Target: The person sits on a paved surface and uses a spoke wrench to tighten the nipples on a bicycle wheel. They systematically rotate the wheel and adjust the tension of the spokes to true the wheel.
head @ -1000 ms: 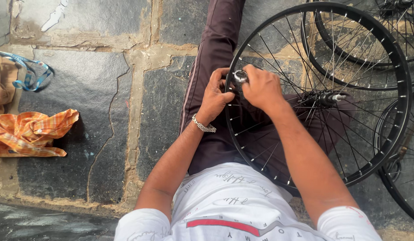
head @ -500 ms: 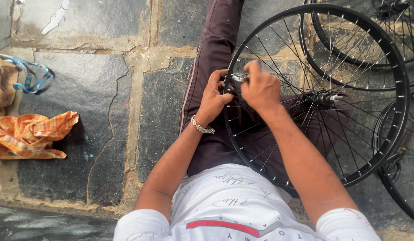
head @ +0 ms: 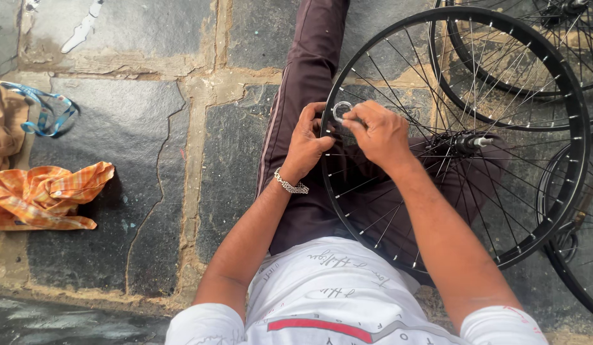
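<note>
While both hands pinch small ring tool (head: 342,110) at rim (head: 328,137): left hand (head: 307,142), right hand (head: 381,133) — slip likely, perhaps rounding nipple; grip partly hidden.

You have a single view, from the camera on your head, looking almost straight down over your chest and lap at the stone floor (head: 149,147) where you sit. It sits close: your forearms fill the lower middle and your hands meet near the centre at the rim of the bicycle wheel (head: 568,108), whose far edge and neighbouring wheels run off the right side. To the left the frame reaches an orange checked cloth (head: 44,195), and no second view overlaps it.
</note>
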